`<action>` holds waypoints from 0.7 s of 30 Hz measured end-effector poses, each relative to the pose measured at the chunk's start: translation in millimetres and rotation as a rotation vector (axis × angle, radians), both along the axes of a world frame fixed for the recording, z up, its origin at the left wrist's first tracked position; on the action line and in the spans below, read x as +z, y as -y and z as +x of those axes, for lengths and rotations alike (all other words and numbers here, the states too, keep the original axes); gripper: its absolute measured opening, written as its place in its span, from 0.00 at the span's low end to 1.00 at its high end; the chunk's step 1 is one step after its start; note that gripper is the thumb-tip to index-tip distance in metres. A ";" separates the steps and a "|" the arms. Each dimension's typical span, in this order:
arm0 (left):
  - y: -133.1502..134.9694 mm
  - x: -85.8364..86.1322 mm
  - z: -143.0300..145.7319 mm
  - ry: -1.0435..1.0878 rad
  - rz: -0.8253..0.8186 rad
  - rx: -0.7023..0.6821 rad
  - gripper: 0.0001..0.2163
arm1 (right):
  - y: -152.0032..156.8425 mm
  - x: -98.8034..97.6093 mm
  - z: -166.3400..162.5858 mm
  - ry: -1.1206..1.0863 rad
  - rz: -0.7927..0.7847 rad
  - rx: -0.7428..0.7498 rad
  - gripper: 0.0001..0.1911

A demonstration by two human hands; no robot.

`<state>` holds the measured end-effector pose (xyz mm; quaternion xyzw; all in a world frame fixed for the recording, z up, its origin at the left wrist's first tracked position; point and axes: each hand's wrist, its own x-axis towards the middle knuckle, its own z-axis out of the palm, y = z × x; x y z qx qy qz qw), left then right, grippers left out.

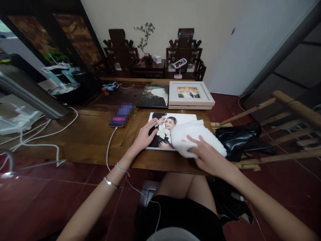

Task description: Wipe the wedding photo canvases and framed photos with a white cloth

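A flat wedding photo panel (163, 135) with a white border lies on the wooden table (97, 147) in front of me. My left hand (146, 134) rests on its left side, fingers stretched out and holding nothing. A folded white towel (210, 139) covers the panel's right part and hangs past its edge. Pressing on that towel from above, my right hand (204, 152) has its fingers bent into the cloth. The towel hides the panel's right side and lower right corner.
Behind the panel are a dark wedding picture (154, 96) and a pale framed photo (192, 93). To the left lies a phone (121, 114) with a white cable (108, 150). A bamboo chair (260, 103) holding a black bag (240, 137) stands at the right. A pink mirror (179, 67) is farther back.
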<state>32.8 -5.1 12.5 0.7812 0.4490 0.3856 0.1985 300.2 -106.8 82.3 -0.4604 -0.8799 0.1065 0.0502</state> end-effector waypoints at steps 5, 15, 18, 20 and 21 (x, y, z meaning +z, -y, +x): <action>-0.5 0.1 -0.7 0.002 0.002 -0.006 0.18 | -67.5 15.0 5.6 0.036 0.013 -0.110 0.26; -0.9 0.4 -1.5 0.000 -0.001 -0.009 0.19 | -155.8 21.3 30.5 -0.002 0.020 -0.167 0.23; -0.7 0.5 -1.3 0.003 -0.006 -0.007 0.19 | -151.6 18.4 30.6 -0.043 0.040 -0.168 0.25; -0.4 0.8 -1.0 0.005 -0.008 -0.003 0.19 | -137.9 16.9 26.8 -0.031 0.045 -0.149 0.25; -0.3 0.9 -0.8 0.006 -0.008 -0.001 0.19 | -127.9 15.9 24.3 -0.011 0.042 -0.130 0.25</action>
